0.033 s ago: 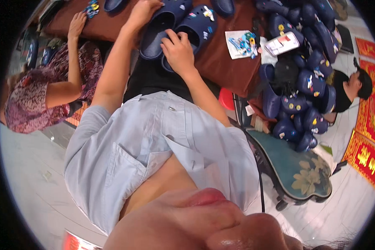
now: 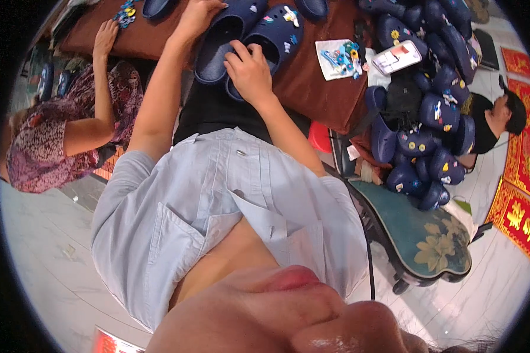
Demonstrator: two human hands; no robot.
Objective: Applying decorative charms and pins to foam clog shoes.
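Note:
Two navy clogs lie side by side before me, heels toward me. The left clog (image 2: 213,66) shows a long bare insole; the right clog (image 2: 284,36) carries colourful charms on its upper. My left hand (image 2: 201,13) is at the left clog's toe end, its closed fingers against the outer side and its far edge near the top of the picture. My right hand (image 2: 250,72) bends over the right clog's heel, fingers curled at its opening between the two clogs. The undersides of the fingers are hidden.
A brown-covered table (image 2: 318,97) bears loose charms on a white sheet (image 2: 331,66). At right, a phone (image 2: 397,57) lies by a heap of decorated clogs (image 2: 440,113) and a floral-cushioned chair (image 2: 406,226). A co-worker's hand (image 2: 105,38) touches charms (image 2: 126,13) at left.
The whole view has shifted slightly. My hands and the clogs keep the same places relative to each other.

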